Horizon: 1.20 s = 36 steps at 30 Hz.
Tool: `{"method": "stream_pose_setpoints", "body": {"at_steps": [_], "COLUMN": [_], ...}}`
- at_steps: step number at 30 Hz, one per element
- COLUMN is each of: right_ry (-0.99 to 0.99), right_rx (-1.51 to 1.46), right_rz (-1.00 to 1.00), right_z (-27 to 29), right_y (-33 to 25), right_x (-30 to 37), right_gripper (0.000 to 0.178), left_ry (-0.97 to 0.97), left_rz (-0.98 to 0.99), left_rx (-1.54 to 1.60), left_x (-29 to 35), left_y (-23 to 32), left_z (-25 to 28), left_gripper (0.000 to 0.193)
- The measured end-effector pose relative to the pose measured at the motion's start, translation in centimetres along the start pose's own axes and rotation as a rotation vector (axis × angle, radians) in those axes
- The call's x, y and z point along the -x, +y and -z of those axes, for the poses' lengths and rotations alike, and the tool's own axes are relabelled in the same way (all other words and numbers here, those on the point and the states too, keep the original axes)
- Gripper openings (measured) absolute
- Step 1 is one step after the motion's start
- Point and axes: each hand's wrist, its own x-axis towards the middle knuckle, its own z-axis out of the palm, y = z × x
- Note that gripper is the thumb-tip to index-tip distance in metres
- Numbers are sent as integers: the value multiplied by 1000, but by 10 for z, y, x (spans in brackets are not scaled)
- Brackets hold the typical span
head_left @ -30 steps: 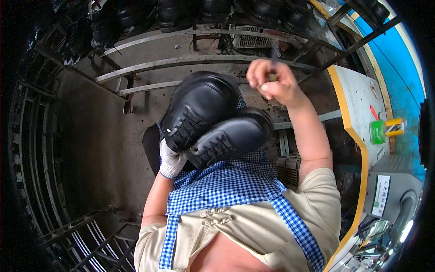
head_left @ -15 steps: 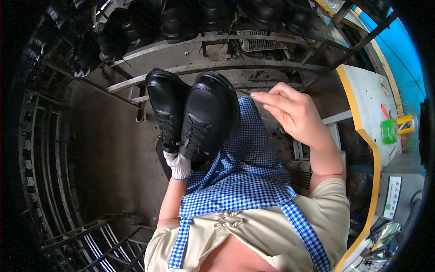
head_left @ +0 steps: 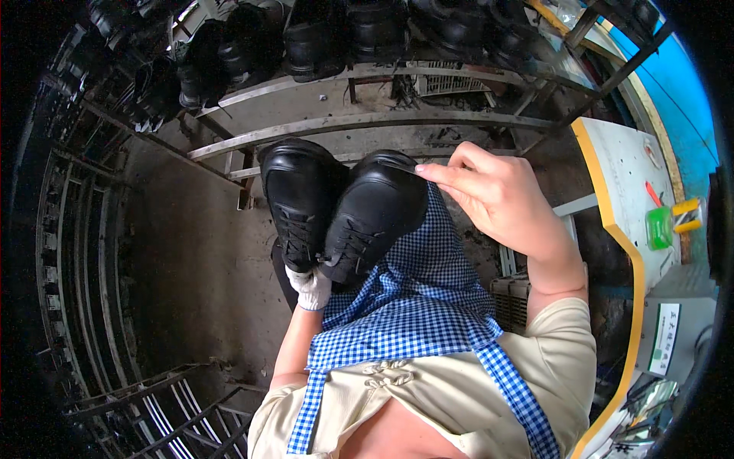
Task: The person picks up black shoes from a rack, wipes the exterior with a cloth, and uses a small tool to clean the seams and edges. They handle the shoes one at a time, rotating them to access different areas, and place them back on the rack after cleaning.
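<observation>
My left hand (head_left: 310,291), in a white knit glove, is closed around the heel ends of two black lace-up shoes. The left shoe (head_left: 300,180) and right shoe (head_left: 382,206) sit side by side above my lap, toes pointing away from me. My bare right hand (head_left: 497,195) is pinched on a thin dark stick-like tool (head_left: 407,169), whose far end lies at the right shoe's toe edge. The tool is too fine to tell its kind. Laces on both shoes are done up.
Ahead stands a metal rack (head_left: 367,122) with several black shoes (head_left: 313,38) on it. At right is a white table with a yellow edge (head_left: 612,199), bearing a green jar (head_left: 657,229) and a yellow container (head_left: 687,215). Metal rails (head_left: 76,260) run along the left.
The shoes have come slightly nearer to me, and the right one's toe has swung rightward. My right fingertips are now closer to that toe's edge. The view has shifted a little.
</observation>
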Motion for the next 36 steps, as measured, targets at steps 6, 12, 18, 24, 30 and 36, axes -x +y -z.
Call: {"method": "stream_pose_setpoints", "body": {"at_steps": [6, 12, 18, 24, 30, 36], "right_ry": [184, 118, 136, -20, -310, -471], "right_rx": [-80, -188, -237, -84, 191, 235], "right_rz": [-23, 36, 75, 271, 322, 211], "right_z": [-17, -19, -19, -5, 16, 10], "right_y": [8, 29, 30, 33, 16, 24], "right_x": [-12, -10, -10, -21, -31, -27], "right_gripper": [20, 26, 23, 27, 9, 15], "left_ry": [-55, -38, 4, -134, -78, -208], "left_rz": [-53, 11, 73, 29, 71, -334], "left_rx": [-133, -66, 3, -173, -93, -642], "left_x": [1, -4, 1, -3, -8, -15], "left_y": [2, 14, 7, 6, 10, 27], "left_z": [-7, -16, -15, -1, -4, -3], "left_gripper": [65, 65, 66, 70, 53, 46]}}
